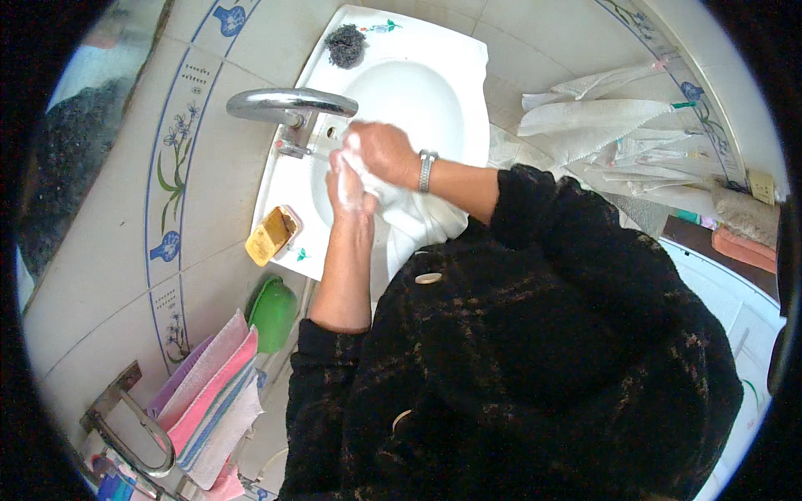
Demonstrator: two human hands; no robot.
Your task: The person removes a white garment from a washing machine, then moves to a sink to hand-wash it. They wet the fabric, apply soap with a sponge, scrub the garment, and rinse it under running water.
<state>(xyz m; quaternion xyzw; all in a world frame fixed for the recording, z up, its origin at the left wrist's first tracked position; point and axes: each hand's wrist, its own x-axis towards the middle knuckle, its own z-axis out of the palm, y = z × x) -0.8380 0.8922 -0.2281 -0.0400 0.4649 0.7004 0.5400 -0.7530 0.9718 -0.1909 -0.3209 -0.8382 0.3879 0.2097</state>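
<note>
Both my hands are together over the near side of a white washbasin, gripping a bunched white cloth. My left hand, with white lather on it, clasps the cloth's far end. Against it, my right hand is closed on the same cloth; there is lather by its fingers and a metal-banded watch on the wrist. The rest of the cloth trails over the basin's front edge towards my dark coat. A chrome faucet rises just beyond my hands. My fingers hide part of the cloth.
A yellow soap bar sits at the basin's left corner and a dark scouring pad at its right. Below left are a green plastic basin, hanging towels and a metal rack. White cloths hang on the right wall.
</note>
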